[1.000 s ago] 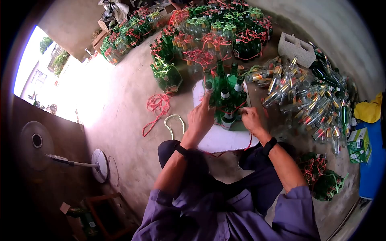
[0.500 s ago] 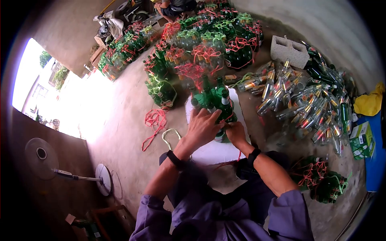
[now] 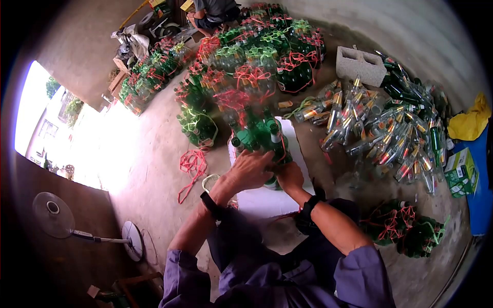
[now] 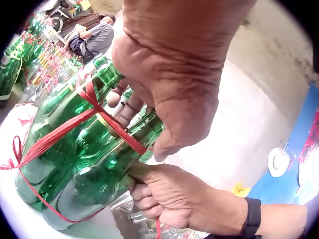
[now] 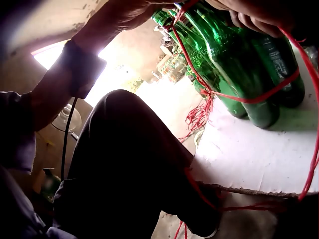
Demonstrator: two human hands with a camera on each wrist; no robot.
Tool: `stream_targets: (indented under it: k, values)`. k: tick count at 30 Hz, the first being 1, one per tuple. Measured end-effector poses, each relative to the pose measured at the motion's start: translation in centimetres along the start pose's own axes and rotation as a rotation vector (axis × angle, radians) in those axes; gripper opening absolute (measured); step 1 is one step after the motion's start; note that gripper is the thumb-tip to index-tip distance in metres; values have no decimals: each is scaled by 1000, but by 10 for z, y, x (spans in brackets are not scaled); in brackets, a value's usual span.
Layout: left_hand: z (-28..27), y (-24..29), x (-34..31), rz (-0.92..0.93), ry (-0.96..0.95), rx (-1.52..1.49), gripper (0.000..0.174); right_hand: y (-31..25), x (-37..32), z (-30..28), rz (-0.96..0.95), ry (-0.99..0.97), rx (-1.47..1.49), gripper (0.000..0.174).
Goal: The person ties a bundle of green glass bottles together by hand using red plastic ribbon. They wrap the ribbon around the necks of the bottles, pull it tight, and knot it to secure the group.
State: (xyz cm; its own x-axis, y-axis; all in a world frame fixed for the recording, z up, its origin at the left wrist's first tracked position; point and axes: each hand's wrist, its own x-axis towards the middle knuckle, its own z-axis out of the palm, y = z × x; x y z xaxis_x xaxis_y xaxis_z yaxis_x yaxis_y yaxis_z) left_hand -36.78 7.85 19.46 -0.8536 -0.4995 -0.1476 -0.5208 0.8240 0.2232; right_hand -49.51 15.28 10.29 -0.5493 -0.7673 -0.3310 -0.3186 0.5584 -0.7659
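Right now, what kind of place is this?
Probably a bottle-sorting or recycling shed: tied bundles of green bottles stand on the concrete floor, and a heap of loose bottles lies beside them.

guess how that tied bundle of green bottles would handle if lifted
Probably heavy: the green bottle bundle is several glass bottles. Likely fragile, being glass. The red string wraps it only thinly, so bottles may shift or clink.
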Motion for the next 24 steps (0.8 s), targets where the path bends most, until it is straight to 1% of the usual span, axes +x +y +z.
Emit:
stream_targets:
  k: [1,3,4,6,7,9,10,12,13,14,15,16,18,20,22,24]
  values:
    - [2,-3,1,-1,3,1,58,0,0,1,14,23,-6,56]
    - [9,-12,0,96,94,-87,44,4,2,3,-6,6,3,55]
    - [10,-14,1,92,95,-85,44,6,2,4,-25,-12,14,55]
    - [12,-18,5,105,78,-224,40,6,2,6,-6,-11,9,54]
    - [13,-19,5,101,81,-220,40,4,2,6,20,-5,4,52]
    - [16,-20,8,108,85,-233,34,0,-1,3,31,-6,8,51]
    - [18,-22,9,105,88,-230,34,-2,-2,2,46,-6,12,49]
    - [19,-23,8,171,144,-169,30,2,1,8,42,1,-2,49]
    - [18,-22,7,166,146,-167,30,4,2,11,42,9,-16,48]
    - [18,-21,6,200,198,-136,30,7,3,12,37,8,-17,48]
    - [17,-20,6,235,251,-104,29,6,2,9,-9,-12,-24,49]
    - [18,-21,6,235,255,-104,29,4,1,7,-55,-31,-30,50]
    - [21,-23,7,286,318,-3,28,0,-2,2,-72,-43,-35,50]
    - [22,-24,7,267,298,-2,28,3,-1,3,-85,-54,-39,51]
    - [20,-23,6,248,279,-2,28,9,3,7,-150,-73,-40,52]
    - [19,-21,6,226,283,-1,28,10,4,8,-150,-65,-41,52]
